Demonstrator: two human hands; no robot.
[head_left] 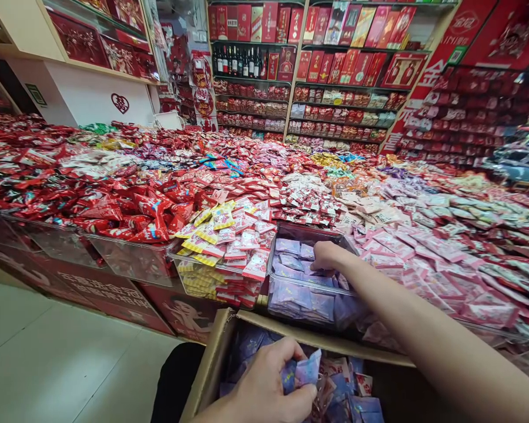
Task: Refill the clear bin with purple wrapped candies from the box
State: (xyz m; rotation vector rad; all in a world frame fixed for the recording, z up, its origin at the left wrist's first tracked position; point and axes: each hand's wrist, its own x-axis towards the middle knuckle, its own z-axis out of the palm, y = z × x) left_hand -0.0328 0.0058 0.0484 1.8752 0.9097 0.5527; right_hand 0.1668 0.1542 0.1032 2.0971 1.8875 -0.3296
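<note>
My left hand (275,379) is over an open cardboard box (227,346), with thumb and fingers closed around small purple candy packets (307,370). More purple packets and a few red-and-white ones lie in the box beneath it. My right hand (330,257) reaches into a clear plastic bin (271,267), its fingers curled down at the purple packets (291,262) there. Those fingertips are partly hidden, so I cannot see what they hold. Inside the bin, the purple packets lie flat in stacked rows.
Left of that bin, another holds yellow and red-and-white packets (229,235); pink packets (414,249) are heaped to the right. Red-wrapped sweets (132,211) fill further bins. Shelves with boxes and bottles (238,61) stand behind. Tiled floor (70,358) shows at lower left.
</note>
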